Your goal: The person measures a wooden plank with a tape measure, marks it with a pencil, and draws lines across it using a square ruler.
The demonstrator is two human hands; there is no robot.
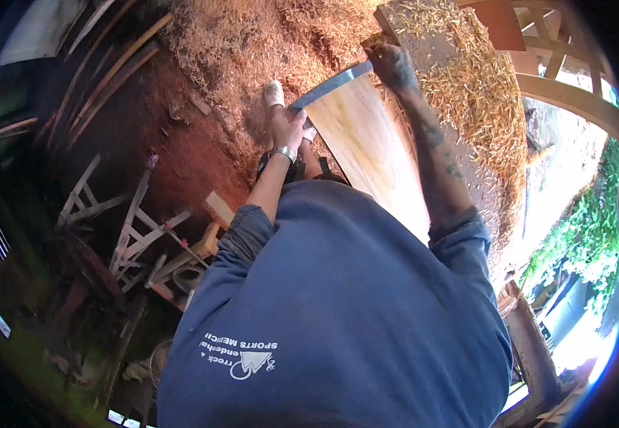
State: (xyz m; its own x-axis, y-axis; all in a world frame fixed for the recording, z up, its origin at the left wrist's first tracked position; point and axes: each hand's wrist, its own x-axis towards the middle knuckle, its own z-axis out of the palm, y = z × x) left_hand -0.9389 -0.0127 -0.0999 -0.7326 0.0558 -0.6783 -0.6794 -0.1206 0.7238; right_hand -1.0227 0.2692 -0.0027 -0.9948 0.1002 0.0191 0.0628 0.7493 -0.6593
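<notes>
A long grey metal blade, which looks like a drawknife (334,84), lies across the far end of a pale wooden board (370,132). My left hand (288,130), with a watch on its wrist, is closed around the blade's left end. At the other end, my right hand (394,65) makes a fist by what looks like a wooden handle (376,41). The fingers of both hands are partly hidden. The board slopes from the blade back toward my body, and its near end is behind my shirt.
Curly wood shavings (477,100) cover a thick timber or bench along the right and spread over the ground ahead. My light-coloured shoe (274,93) shows beside the left hand. Wooden frames (135,228) stand at the left, and curved wooden pieces (573,100) at the upper right.
</notes>
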